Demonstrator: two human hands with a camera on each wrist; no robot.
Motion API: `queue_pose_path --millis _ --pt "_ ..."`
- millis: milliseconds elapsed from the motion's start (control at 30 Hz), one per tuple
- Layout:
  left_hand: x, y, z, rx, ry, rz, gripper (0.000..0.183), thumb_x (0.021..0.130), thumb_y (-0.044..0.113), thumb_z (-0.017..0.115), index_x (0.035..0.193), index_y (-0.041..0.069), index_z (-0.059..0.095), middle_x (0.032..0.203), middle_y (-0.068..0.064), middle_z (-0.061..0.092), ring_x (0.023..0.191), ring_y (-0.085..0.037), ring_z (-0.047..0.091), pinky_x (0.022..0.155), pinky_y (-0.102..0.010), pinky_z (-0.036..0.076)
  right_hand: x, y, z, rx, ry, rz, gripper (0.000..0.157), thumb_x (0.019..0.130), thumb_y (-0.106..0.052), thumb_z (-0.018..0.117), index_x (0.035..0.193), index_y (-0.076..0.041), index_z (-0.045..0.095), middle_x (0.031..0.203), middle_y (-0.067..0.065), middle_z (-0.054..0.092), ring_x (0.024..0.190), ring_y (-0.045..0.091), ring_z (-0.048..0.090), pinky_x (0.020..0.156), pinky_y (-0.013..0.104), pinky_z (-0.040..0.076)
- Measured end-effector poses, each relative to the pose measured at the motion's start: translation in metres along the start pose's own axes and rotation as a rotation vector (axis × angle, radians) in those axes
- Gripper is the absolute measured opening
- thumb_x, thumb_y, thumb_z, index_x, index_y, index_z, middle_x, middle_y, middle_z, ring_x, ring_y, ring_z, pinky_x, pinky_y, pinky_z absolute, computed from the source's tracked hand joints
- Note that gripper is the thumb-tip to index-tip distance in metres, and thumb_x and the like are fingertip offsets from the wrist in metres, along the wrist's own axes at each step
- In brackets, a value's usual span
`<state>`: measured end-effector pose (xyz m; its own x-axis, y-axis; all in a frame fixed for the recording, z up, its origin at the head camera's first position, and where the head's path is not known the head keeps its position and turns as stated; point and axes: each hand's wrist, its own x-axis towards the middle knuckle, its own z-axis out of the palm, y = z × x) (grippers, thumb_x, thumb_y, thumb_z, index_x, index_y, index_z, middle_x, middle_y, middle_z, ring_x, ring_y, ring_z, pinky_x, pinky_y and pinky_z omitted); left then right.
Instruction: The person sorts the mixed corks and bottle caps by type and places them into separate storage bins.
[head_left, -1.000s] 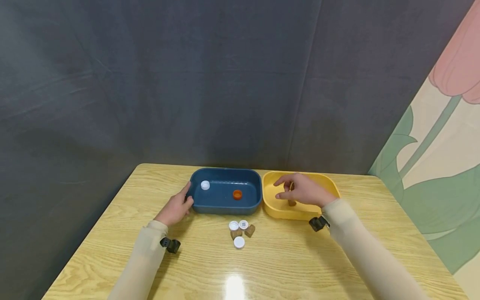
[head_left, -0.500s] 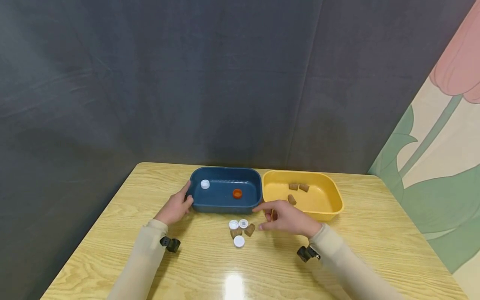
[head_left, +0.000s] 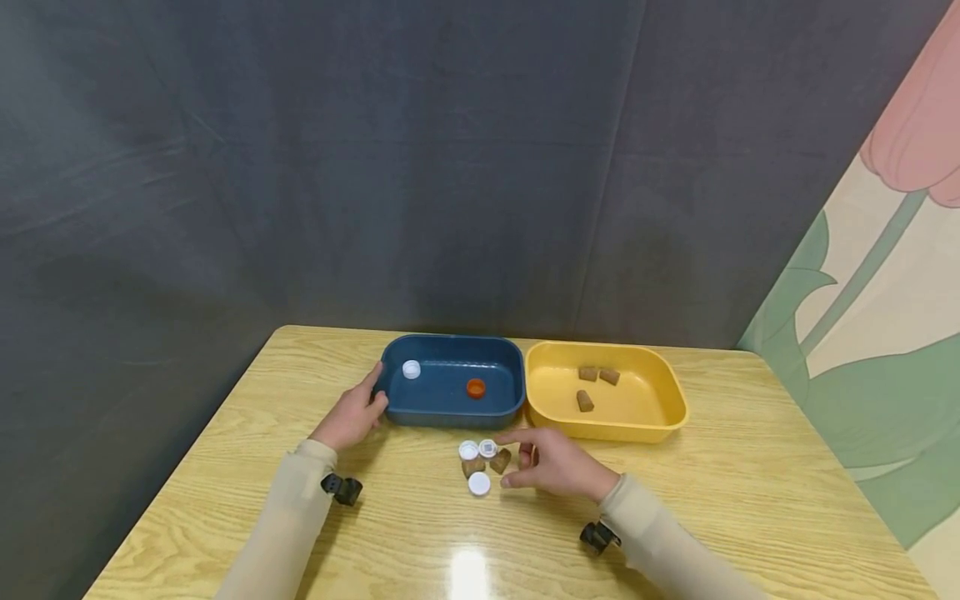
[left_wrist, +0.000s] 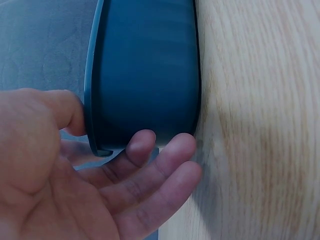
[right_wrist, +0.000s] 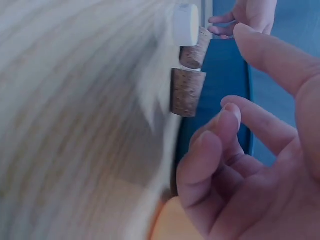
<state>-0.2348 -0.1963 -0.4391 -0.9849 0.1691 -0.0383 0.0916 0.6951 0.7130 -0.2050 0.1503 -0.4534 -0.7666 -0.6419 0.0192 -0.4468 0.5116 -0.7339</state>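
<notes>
My right hand (head_left: 551, 462) hung low over the table (head_left: 405, 525), thumb and forefinger parted about the nearest cork (head_left: 501, 461), the other fingers curled in; they gripped nothing. That cork lay on its side near me from the trays, at the right of a small cluster; just left of it were a second cork (head_left: 472, 468), an upturned white cap (head_left: 468, 450), a square-marked cap (head_left: 488, 448) and, nearest me, a smooth white cap (head_left: 479, 484). My left hand (head_left: 352, 417) held the blue tray (head_left: 450, 419) at its left end, thumb over the rim and fingers against the outside; the tray bore a small white cap (head_left: 411, 369) at left and an orange cap (head_left: 476, 388) at right; the yellow tray (head_left: 600, 431), to its right, held three corks (head_left: 585, 402). I judged the nearest cork light and slightly springy, its grainy side unlikely to slip or break; its taper made a pinch round the middle seem surest, one finger near and one far, since the caps crowded its left side; a hard squeeze low on the narrow end might have shot it loose.
</notes>
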Motion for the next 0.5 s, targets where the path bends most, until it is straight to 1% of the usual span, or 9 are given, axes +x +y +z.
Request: queue_pose_path --millis 100,233,400,500 --pt "0.000 0.000 0.000 0.001 0.004 0.003 0.064 0.105 0.016 0.038 0.160 0.001 0.011 0.077 -0.016 0.061 0.064 -0.019 0.053 0.060 -0.032 0.041 0.001 0.002 0.003 -0.009 0.007 0.007 0.058 0.082 -0.025 0.083 0.131 -0.002 0.065 0.072 -0.005 0.054 0.063 0.004 0.047 0.056 0.021 0.041" --pt "0.000 0.001 0.000 0.003 0.004 0.001 0.064 0.105 0.016 0.038 0.160 0.001 0.011 0.077 -0.016 0.061 0.064 -0.018 0.053 0.060 -0.032 0.041 0.002 0.005 0.005 -0.025 0.011 0.025 0.057 0.081 -0.024 0.084 0.131 -0.003 0.065 0.070 -0.005 0.053 0.062 0.003 0.046 0.057 0.021 0.040" --pt "0.000 0.000 0.000 0.001 0.001 -0.008 0.064 0.105 0.016 0.038 0.160 0.002 0.010 0.078 -0.016 0.061 0.065 -0.019 0.054 0.060 -0.032 0.041 0.006 0.011 0.009 -0.052 0.010 0.048 0.053 0.080 -0.025 0.084 0.127 -0.006 0.068 0.068 -0.006 0.053 0.060 0.003 0.045 0.057 0.021 0.039" --pt "0.000 0.000 0.001 0.003 0.003 -0.007 0.064 0.105 0.016 0.039 0.160 0.001 0.011 0.077 -0.016 0.061 0.066 -0.020 0.055 0.060 -0.032 0.041 0.007 0.013 0.011 -0.052 0.014 0.050 0.052 0.079 -0.026 0.085 0.125 -0.005 0.068 0.068 -0.007 0.053 0.060 0.003 0.046 0.057 0.021 0.039"
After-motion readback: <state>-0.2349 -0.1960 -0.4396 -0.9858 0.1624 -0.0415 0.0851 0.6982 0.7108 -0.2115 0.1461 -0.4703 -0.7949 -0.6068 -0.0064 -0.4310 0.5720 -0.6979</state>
